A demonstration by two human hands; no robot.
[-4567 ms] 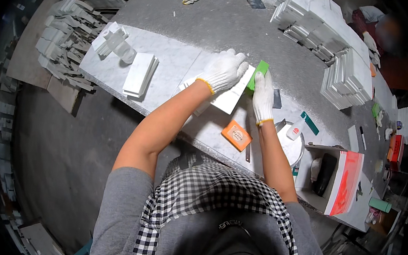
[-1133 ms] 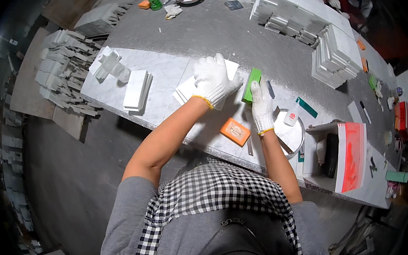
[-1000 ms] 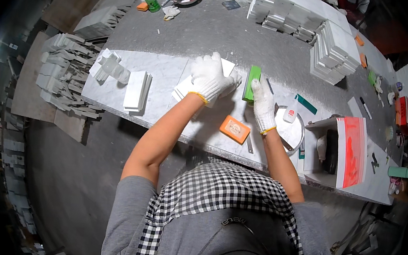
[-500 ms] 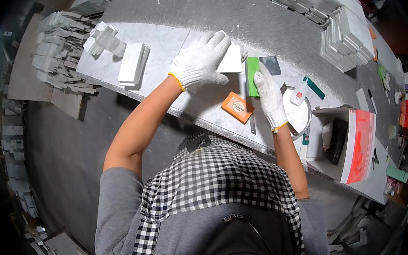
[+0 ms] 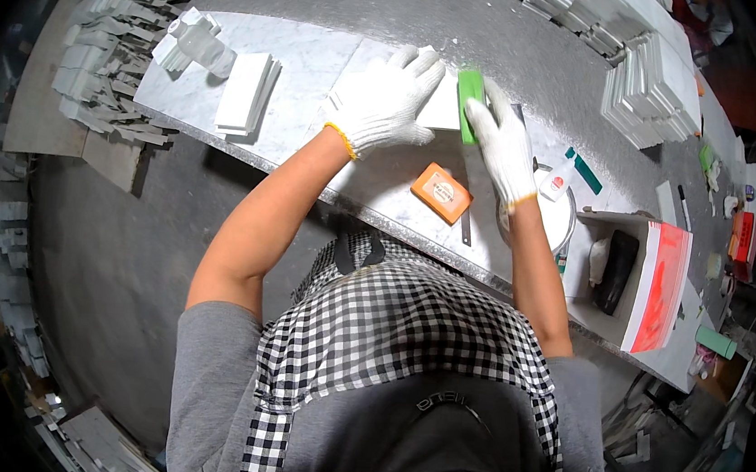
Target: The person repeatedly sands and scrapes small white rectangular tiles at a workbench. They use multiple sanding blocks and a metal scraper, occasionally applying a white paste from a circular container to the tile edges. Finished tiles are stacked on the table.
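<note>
My left hand [image 5: 386, 100], in a white knitted glove, lies flat with its fingers spread on a white tile [image 5: 445, 108] on the marble-look worktop. In my gloved right hand [image 5: 505, 148] is a green sanding block [image 5: 468, 94], gripped from its right side and set against the tile's right edge. The block stands slightly tilted, and its contact with the tile is partly hidden. Nearer to me sits an orange sanding block [image 5: 442, 193], apart from both hands. A thin metal strip [image 5: 466, 229] lies just to its right.
A stack of white tiles [image 5: 244, 94] and a clear bottle [image 5: 203, 48] stand at left. Right of my hands are a white bottle [image 5: 556, 178], a round dish [image 5: 561, 219] and an open box [image 5: 662, 286]. More tile stacks [image 5: 651, 89] stand far right.
My right hand has slid the green sanding block away from me along the tile's edge, now covering most of a dark square piece. My left hand stays flat on the tile. The view has shifted slightly.
</note>
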